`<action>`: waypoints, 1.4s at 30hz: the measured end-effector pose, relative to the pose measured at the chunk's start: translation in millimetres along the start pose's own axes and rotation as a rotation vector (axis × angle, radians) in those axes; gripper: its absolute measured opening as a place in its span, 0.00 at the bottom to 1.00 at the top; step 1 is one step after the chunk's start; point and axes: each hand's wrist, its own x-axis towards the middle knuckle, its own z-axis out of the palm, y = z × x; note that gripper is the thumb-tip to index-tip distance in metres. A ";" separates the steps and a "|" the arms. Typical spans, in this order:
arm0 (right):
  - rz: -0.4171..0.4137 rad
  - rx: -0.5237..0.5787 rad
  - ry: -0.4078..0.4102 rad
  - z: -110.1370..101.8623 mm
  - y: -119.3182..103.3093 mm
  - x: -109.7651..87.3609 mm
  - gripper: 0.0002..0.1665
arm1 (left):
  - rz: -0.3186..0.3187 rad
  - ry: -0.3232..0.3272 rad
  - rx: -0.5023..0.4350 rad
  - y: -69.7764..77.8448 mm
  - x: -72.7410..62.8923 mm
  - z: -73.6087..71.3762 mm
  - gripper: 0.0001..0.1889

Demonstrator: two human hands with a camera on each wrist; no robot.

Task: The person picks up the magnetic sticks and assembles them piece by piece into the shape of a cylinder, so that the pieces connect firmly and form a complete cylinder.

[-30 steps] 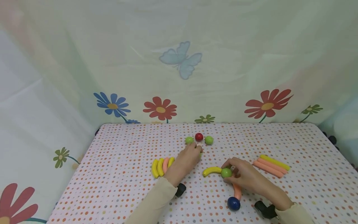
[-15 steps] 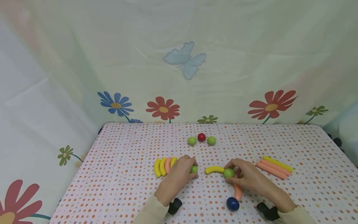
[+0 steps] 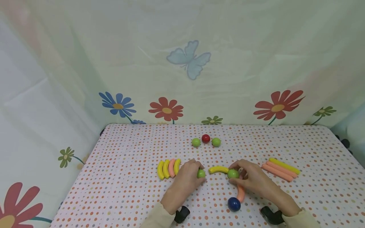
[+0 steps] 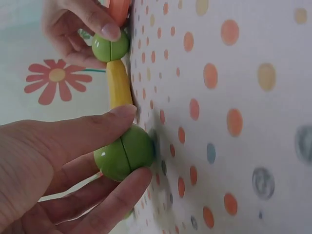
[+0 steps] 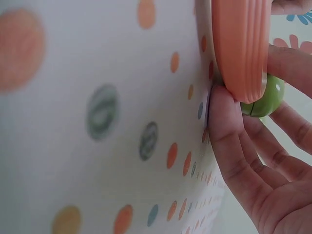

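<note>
My left hand (image 3: 186, 176) pinches a grooved green ball (image 3: 201, 174) between thumb and fingers, just left of a yellow curved stick (image 3: 218, 169). In the left wrist view that green ball (image 4: 124, 153) overlaps the near end of the yellow stick (image 4: 118, 84). At the stick's other end, a second green ball (image 3: 233, 174) is held by the thumb and fingers of my right hand (image 3: 252, 177). From there an orange curved stick (image 3: 240, 193) runs toward me, ending at a dark blue ball (image 3: 234, 204). The orange stick (image 5: 241, 48) partly covers the green ball in the right wrist view.
Behind the hands stand two green balls (image 3: 195, 142) and a red ball (image 3: 206, 138). Several curved sticks, yellow (image 3: 161, 170) and orange (image 3: 171, 167), lie side by side at left. Straight orange sticks (image 3: 278, 172) and a yellow one (image 3: 284, 166) lie at right on the dotted tablecloth (image 3: 128, 190).
My left hand has come back from near the rear balls with a green ball, then edged right toward the yellow stick. The blue ball has swung slightly left; the right hand keeps its hold.
</note>
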 end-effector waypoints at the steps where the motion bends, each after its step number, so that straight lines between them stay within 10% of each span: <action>1: 0.000 -0.005 0.002 0.1 -0.6 0.2 0.21 | 0.001 0.000 -0.009 0.6 0.5 0.7 0.16; 32: -0.084 0.022 -0.004 5.5 0.2 4.4 0.22 | -0.028 0.014 -0.021 5.7 4.1 12.0 0.19; 42: -0.109 0.036 -0.044 2.8 2.0 6.9 0.21 | -0.069 0.077 0.072 5.7 0.4 -11.6 0.35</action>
